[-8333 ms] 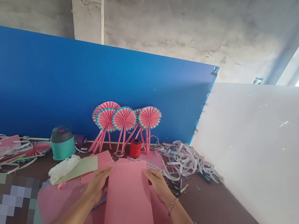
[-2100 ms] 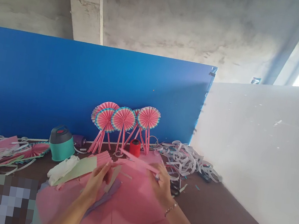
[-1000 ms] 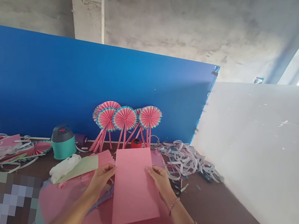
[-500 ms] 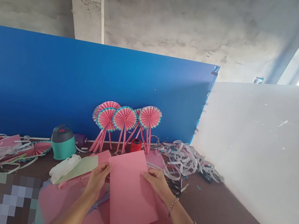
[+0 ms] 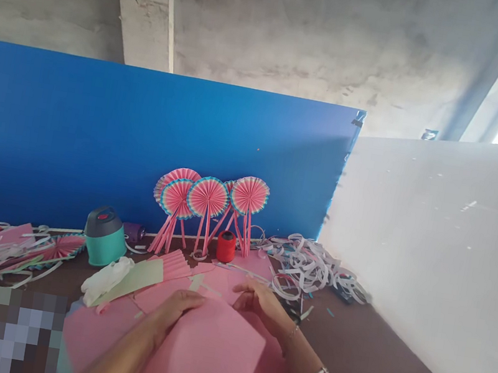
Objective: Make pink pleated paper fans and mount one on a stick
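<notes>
A pink paper sheet (image 5: pixel 207 356) lies almost flat in front of me on a stack of more pink sheets (image 5: pixel 93 332). My left hand (image 5: pixel 175 308) holds its far left edge, fingers curled over the paper. At the sheet's far right edge, my right hand (image 5: pixel 261 302) grips it too, with bracelets on that wrist. Just beyond my hands lie a pleated pink piece (image 5: pixel 175 263) and a pale green sheet (image 5: pixel 140 276).
Several finished pink fans with teal rims (image 5: pixel 208 202) lean on the blue board (image 5: pixel 96 137). A red thread spool (image 5: pixel 225 246), a teal jar (image 5: pixel 103 238), white crumpled material (image 5: pixel 108 277), paper strips (image 5: pixel 312 266) and scissors (image 5: pixel 288 311) lie around. A white panel (image 5: pixel 432 253) stands to the right.
The pink sheet, held tilted upright half a second ago, has been lowered flat toward me. Both hands moved down with it and still hold its far edge.
</notes>
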`<state>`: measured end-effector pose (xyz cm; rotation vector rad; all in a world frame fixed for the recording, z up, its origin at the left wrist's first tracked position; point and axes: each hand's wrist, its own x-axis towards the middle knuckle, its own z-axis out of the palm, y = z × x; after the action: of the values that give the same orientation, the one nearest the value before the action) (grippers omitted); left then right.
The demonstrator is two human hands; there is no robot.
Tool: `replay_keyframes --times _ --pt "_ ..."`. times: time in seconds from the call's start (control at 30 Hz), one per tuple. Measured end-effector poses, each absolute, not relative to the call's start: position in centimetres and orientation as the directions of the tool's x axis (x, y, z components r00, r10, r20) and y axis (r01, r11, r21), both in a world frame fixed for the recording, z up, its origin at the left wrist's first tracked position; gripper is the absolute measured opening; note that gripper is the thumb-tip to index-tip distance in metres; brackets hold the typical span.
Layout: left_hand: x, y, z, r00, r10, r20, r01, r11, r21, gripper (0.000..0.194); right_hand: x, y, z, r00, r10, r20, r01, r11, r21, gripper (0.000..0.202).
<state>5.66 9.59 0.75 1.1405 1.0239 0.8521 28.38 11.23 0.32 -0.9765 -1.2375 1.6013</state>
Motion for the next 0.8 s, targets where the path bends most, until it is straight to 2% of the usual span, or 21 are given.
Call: replay_keyframes --times 0.13,0.27,0.43,0.8 --pt "7.1 9.0 -0.2 0.451 0.862 -0.230 0.049 0.233 0.971 0.033 27.1 10.4 0.5 -0.351 0.936 -0.042 0.102 -0.007 -0.995 0.037" --pt "7.5 8.9 -0.6 0.517 0.830 -0.208 0.144 0.155 0.977 0.042 26.2 10.1 0.4 -0.382 0.924 -0.024 0.327 0.111 -0.938 0.015" --pt "7.1 9.0 -0.3 0.551 0.811 -0.197 0.242 0.071 0.968 0.054 26.6 10.5 0.4 -0.301 0.953 -0.032 0.307 0.065 -0.950 0.012" --pt "4.6 9.3 1.5 0.577 0.778 -0.247 0.367 0.023 0.930 0.048 29.5 12.0 1.1 -0.100 0.995 0.005 0.227 0.028 -0.974 0.024"
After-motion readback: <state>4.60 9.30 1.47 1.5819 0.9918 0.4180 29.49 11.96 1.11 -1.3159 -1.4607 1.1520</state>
